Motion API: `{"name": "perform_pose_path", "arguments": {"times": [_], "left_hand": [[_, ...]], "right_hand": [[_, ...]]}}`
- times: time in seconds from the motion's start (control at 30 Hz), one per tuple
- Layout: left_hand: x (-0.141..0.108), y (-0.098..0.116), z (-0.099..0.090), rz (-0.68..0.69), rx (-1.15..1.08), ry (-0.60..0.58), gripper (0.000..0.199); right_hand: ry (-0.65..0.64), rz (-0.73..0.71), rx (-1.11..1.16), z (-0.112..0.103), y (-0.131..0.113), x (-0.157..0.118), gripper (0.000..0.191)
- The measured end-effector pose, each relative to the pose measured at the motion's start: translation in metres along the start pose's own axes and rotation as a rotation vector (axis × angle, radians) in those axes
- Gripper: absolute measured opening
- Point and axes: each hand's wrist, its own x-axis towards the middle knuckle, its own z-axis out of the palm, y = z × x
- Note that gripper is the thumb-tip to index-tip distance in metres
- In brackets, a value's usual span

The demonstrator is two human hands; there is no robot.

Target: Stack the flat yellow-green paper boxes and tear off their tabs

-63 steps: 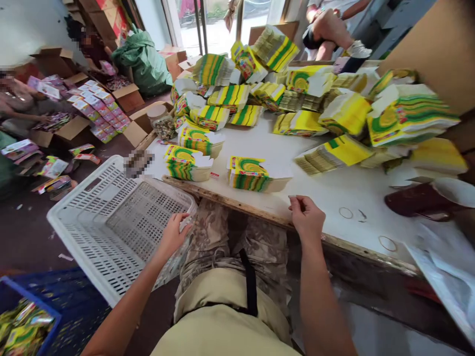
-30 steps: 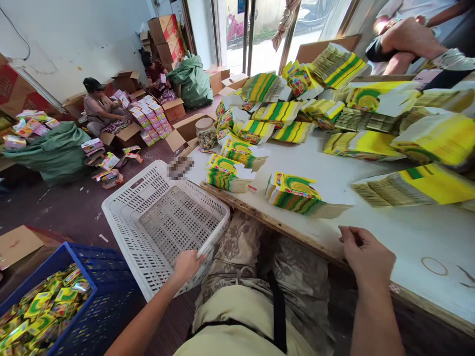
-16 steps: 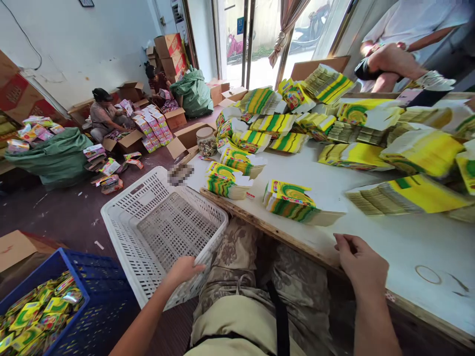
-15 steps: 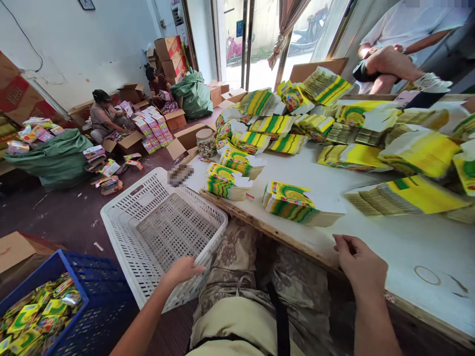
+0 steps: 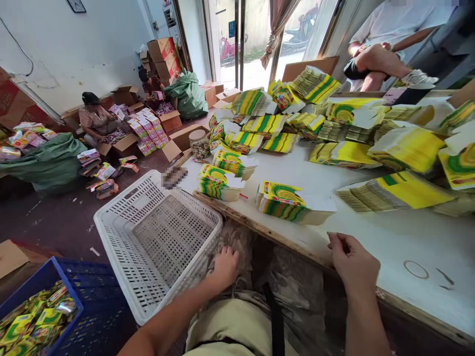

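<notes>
Head view (worn), facing forward and down.

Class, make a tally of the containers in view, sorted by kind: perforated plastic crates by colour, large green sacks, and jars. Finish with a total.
White perforated plastic crate: 1
Blue perforated plastic crate: 1
Large green sacks: 2
Clear jar with a pale lid: 1
Total: 5

The left hand (image 5: 224, 266) is over the left thigh — palm down, fingers loosely curled, forearm slanting across the body. The right hand (image 5: 351, 254) is out to the right — thumb and index finger nearly together, other fingers folded, forearm rising steeply.
</notes>
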Motion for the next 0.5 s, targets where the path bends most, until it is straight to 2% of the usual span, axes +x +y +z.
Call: {"name": "perform_pose_path", "arguments": {"times": [0.07, 0.17, 0.33, 0.5], "left_hand": [[0.013, 0.010, 0.010, -0.024, 0.067, -0.038, 0.036], [0.019, 0.011, 0.009, 0.013, 0.074, -0.127, 0.032], [-0.002, 0.006, -0.003, 0.050, 0.069, -0.275, 0.027], [-0.015, 0.007, -0.005, 0.033, 0.050, -0.308, 0.029]], "right_hand": [[0.006, -0.020, 0.008, 0.000, 0.001, 0.000, 0.051], [-0.001, -0.046, 0.006, 0.001, 0.002, -0.001, 0.051], [0.014, -0.063, -0.018, 0.002, 0.006, -0.001, 0.051], [0.001, -0.055, -0.035, 0.003, 0.008, -0.001, 0.050]]}}
